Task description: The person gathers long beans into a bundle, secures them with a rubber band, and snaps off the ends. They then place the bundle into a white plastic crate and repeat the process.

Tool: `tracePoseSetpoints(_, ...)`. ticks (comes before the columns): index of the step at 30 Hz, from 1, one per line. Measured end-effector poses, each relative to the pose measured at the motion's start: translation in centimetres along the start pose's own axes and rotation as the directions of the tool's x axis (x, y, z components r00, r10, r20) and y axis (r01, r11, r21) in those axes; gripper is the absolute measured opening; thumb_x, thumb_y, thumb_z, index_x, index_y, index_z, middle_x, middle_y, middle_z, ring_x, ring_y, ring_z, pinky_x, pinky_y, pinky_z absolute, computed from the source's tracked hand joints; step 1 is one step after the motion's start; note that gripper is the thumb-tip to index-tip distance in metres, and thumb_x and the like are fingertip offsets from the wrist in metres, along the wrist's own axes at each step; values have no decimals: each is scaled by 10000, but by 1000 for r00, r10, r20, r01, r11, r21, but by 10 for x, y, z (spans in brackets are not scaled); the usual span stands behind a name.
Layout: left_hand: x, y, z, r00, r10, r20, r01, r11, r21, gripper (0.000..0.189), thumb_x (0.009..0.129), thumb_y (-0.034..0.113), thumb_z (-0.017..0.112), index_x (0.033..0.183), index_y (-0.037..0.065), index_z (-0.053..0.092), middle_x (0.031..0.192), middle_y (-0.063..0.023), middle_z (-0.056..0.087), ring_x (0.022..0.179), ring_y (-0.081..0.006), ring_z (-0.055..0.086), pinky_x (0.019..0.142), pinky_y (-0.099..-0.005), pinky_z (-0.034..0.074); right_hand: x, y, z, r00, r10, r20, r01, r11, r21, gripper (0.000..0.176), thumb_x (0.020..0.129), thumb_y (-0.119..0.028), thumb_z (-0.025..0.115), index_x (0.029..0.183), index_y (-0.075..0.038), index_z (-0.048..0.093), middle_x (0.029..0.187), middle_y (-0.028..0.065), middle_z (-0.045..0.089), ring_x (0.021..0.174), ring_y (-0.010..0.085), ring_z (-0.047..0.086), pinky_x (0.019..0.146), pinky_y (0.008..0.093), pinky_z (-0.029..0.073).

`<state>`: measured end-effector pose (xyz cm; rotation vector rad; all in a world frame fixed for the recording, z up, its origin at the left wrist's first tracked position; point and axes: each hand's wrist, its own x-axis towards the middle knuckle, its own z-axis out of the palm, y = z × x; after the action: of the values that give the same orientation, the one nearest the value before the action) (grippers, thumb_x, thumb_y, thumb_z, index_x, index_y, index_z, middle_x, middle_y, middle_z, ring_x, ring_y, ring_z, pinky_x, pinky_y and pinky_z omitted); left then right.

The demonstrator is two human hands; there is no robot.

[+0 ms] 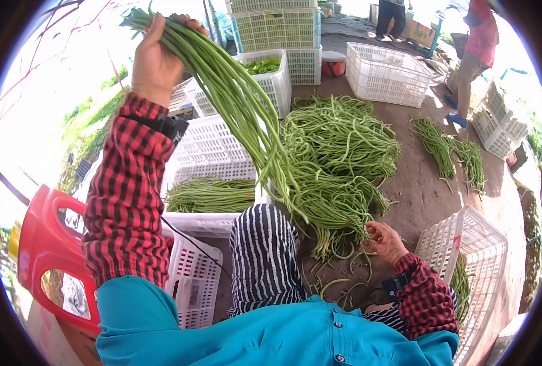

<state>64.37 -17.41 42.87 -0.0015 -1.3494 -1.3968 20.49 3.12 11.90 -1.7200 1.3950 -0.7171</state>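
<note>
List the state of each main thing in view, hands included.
Bean bundle: held up, far ends drooping
Left hand: closed around bean bundle
Bean pile: loose, tangled
Right hand: curled at bean pile's edge; grip unclear
Left crate: open, part-filled
Right crate: open, beans inside
Rear crate: upright, open-topped
Tall crates: stacked

Big ol' heap of long, skinny green beans point(341, 140) is sprawling loose and tangly, some ends clumping at its near side. One long green bunch point(225, 85) is hanging up and left of the heap, kinda curving, tips drooping by its left edge.
</note>
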Motion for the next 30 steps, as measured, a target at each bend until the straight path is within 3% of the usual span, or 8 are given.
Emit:
tracePoseSetpoints(7,-16,195,-103,972,197,-131,-123,893,433,236,942,191,406,955,-35,473,979,-199,567,982,-338,541,931,-490,423,-3,39,6,987,160,8,-160,979,125,517,760,-305,708,1149,-29,509,850,16,495,678,87,463,640,223,432)
tracePoseSetpoints(11,-25,215,-115,890,377,-257,-45,633,773,182,914,204,491,973,33,514,946,-114,594,947,-247,565,886,-414,462,-12,55,5,969,244,-32,-238,962,134,431,782,-197,692,1140,-37,512,851,-10,496,689,54,472,634,196,416)
tracePoseSetpoints(14,-49,164,-150,959,250,-130,68,244,967,188,906,238,522,997,77,560,949,-20,601,930,-122,528,771,-275,436,-24,70,2,961,269,-72,-254,953,167,387,810,-173,663,1130,-17,511,840,-18,498,694,40,471,648,186,412)
tracePoseSetpoints(16,-73,102,-172,916,247,-316,322,20,947,289,880,287,564,1044,49,553,1011,-27,594,958,-125,523,848,-278,402,-31,63,1,946,312,-88,-295,941,165,376,814,-172,658,1122,-13,512,841,-21,501,702,39,475,652,182,411)
tracePoseSetpoints(19,-131,-3,-257,952,147,-269,297,-217,930,438,808,277,629,1124,5,496,971,-176,589,934,-263,569,818,-334,420,-37,54,3,916,380,-127,-352,915,197,350,823,-170,648,1106,-11,517,844,-23,510,714,39,483,658,177,411)
tracePoseSetpoints(20,-160,-41,-306,940,24,-339,339,-149,929,395,790,229,636,1107,32,507,954,-187,587,906,-321,570,778,-357,428,-38,52,5,904,401,-150,-363,903,230,335,828,-169,642,1098,-14,520,845,-23,516,719,41,487,660,176,412)
tracePoseSetpoints(22,-197,-119,-318,745,-162,-647,554,-390,736,267,789,187,619,1017,88,521,965,-132,600,928,-341,541,829,-416,381,-41,43,13,864,477,-163,-421,861,286,321,834,-166,634,1092,-13,520,844,-19,533,724,47,501,658,184,424)
tracePoseSetpoints(30,-263,-367,-329,403,-474,-783,611,-497,616,357,760,238,630,1074,115,514,1068,-129,574,1045,-315,513,873,-471,372,-46,23,23,742,656,-135,-594,738,320,297,843,-195,627,1055,-4,547,828,10,583,741,75,547,678,214,466)
